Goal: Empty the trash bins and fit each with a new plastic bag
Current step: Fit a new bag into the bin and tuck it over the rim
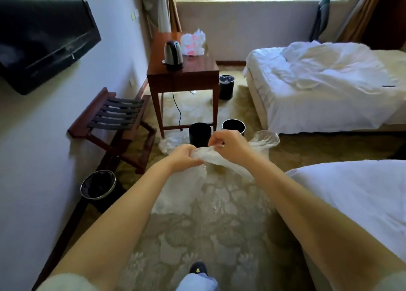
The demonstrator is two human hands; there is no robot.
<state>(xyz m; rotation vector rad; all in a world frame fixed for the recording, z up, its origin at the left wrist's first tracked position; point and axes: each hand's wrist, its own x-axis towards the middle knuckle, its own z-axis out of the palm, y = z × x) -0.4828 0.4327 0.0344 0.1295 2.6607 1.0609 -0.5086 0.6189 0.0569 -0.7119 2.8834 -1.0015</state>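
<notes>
Above carpet (208, 235) near bench (197, 67) front: left grip (184, 157), right grip (228, 143) pinched plastic bag (212, 160), apparently opening it. Next: mouth probably needed spreading over black bin (200, 134).

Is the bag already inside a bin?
No, the left hand and right hand hold the bag stretched between them, above the carpet.

The plastic bag (222, 159) was found clear; the carpet (219, 225) was patterned in beige and cream florals (large ones); the nearest bin (200, 134) was coloured black, the bedding (329, 75) white, the counter (197, 65) reddish-brown.
</notes>
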